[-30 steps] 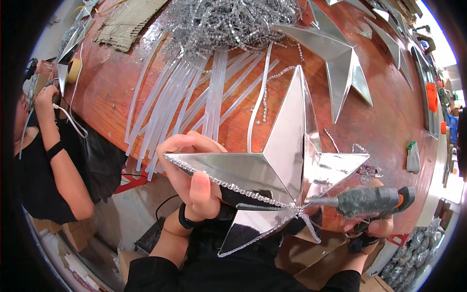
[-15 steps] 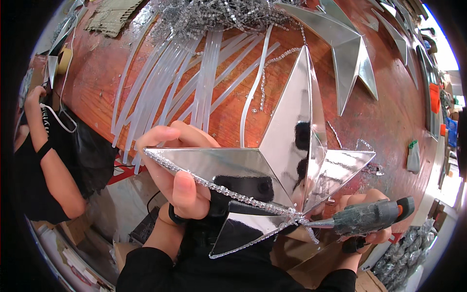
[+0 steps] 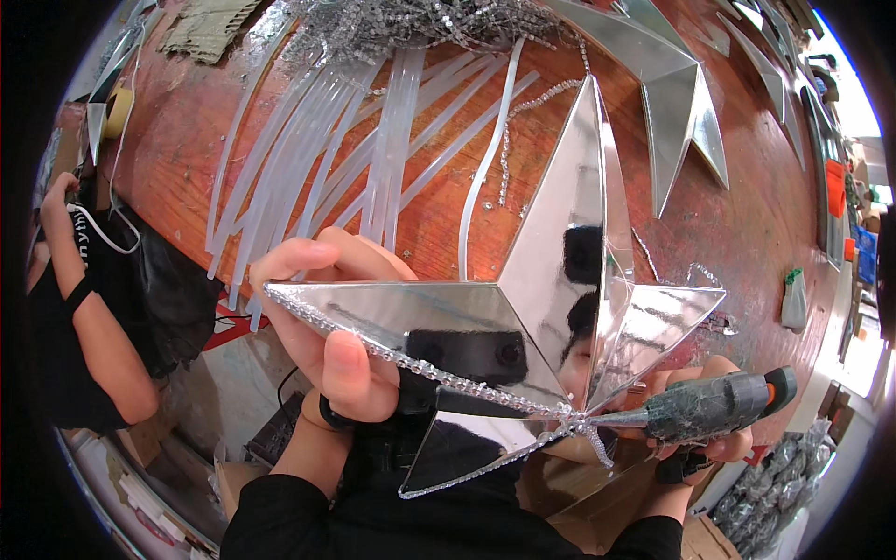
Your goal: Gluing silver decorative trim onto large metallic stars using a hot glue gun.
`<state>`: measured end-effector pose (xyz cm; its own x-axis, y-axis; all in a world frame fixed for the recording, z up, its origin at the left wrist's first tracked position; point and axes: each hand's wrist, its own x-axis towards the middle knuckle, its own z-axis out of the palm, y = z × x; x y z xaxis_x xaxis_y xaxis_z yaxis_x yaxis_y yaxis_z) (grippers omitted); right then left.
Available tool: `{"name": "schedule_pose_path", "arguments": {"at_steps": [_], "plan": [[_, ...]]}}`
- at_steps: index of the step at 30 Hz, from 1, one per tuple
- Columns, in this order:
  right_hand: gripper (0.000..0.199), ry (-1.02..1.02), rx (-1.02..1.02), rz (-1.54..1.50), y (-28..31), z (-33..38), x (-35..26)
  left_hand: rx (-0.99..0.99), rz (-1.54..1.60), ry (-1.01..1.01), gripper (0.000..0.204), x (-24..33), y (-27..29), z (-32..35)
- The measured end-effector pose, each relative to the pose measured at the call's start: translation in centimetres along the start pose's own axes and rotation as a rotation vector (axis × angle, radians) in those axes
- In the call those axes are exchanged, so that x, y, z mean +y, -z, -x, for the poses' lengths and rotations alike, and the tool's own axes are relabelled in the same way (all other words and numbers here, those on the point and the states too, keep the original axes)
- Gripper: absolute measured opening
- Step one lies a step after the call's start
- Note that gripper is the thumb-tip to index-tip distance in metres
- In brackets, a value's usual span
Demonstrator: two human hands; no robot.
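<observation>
My left hand (image 3: 350, 359) grips the left point of a mirror-silver folded star (image 3: 551, 243), thumb in front and fingers behind. A rhinestone chain (image 3: 439, 375) runs along that point's lower edge to the star's inner corner, and another stretch trims the lower-left point. At this corner a short loose chain end hangs down. My right hand (image 3: 714, 448) is wrapped around a grey-green hot glue gun (image 3: 714, 408), smeared with glue strings. Its nozzle points left and meets the chain at the corner; whether glue is coming out cannot be made out.
Translucent glue sticks (image 3: 308, 159) lie on the red-brown wooden table (image 3: 177, 149), below a heap of silver bead chain (image 3: 411, 28). Another silver star (image 3: 667, 84) rests at the back right. On the left, another person's arm (image 3: 103, 327) is near the table edge.
The star and my left hand have shifted slightly to the left and up. The glue gun has moved a little to the right, its nozzle still at the corner.
</observation>
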<state>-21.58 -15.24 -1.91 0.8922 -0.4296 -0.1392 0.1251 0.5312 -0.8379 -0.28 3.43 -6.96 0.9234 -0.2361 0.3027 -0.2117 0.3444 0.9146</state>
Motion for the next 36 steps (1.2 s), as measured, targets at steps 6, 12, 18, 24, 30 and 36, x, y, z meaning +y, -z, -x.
{"name": "schedule_pose_path", "arguments": {"at_steps": [6,12,18,24,30,36], "plan": [[0.035,0.017,0.098,0.006,-0.1,0.5,0.2,-0.024,-0.068,0.038,0.056,0.6,0.2,0.1],[0.031,0.038,0.136,-0.005,0.6,1.1,0.1,-0.033,-0.083,0.054,0.057,0.4,0.4,0.0],[0.031,0.074,0.097,-0.042,0.7,0.7,0.3,-0.039,-0.046,0.046,0.061,0.5,0.5,-0.2],[0.032,0.043,0.071,-0.086,-0.1,-0.1,0.0,-0.035,-0.034,0.042,0.061,0.4,0.6,-0.2],[0.032,-0.063,0.071,-0.033,0.1,-0.4,-0.8,-0.044,-0.047,0.032,0.060,0.4,0.8,-0.5],[0.037,-0.058,0.089,-0.122,0.2,-0.6,-0.4,-0.022,-0.044,0.008,0.060,0.1,0.3,-0.1]]}}
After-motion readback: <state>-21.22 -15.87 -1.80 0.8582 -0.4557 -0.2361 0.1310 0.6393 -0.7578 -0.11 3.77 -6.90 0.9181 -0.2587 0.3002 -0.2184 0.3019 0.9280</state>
